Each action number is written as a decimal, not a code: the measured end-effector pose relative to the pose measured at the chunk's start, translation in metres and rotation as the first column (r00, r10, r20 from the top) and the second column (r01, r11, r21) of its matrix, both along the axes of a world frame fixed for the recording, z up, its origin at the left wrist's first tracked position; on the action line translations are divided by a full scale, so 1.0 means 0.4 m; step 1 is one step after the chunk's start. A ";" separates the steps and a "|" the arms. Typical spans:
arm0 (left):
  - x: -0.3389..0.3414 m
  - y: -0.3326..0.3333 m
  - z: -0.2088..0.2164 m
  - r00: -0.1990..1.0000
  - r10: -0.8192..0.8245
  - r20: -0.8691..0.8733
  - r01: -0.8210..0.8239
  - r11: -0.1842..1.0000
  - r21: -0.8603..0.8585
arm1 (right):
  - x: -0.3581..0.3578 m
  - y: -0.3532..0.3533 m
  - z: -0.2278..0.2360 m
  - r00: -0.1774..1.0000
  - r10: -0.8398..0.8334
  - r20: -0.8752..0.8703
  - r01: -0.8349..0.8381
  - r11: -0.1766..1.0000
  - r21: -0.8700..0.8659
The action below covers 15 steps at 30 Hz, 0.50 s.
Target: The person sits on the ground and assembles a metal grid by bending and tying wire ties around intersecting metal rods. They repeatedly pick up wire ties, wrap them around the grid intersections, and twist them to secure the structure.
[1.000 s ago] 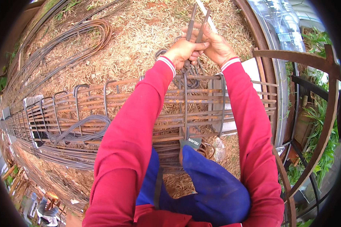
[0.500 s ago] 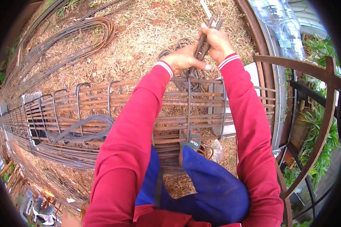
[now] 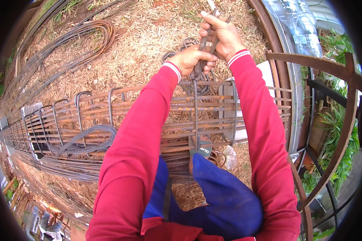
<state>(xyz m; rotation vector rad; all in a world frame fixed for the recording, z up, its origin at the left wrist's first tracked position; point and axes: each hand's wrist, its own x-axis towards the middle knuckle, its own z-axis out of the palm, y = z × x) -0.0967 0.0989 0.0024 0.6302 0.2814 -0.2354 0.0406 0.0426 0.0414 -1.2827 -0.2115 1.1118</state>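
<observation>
Pincers (image 3: 213,30) now higher, both hands

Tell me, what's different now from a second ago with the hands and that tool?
The right hand swung the pincers handles from pointing up and away, round toward the left hand, and has closed more tightly around them. The left hand stayed pressed at the top bar of the rebar cage, where the tool's head meets it. Nothing was let go. The cage and the wire bundle lying on it look unmoved.
</observation>
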 end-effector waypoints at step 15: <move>-0.004 -0.073 0.018 0.959 0.255 0.125 -0.269 0.672 0.689 | -0.078 -0.027 0.047 0.945 -0.256 0.203 0.224 0.960 0.168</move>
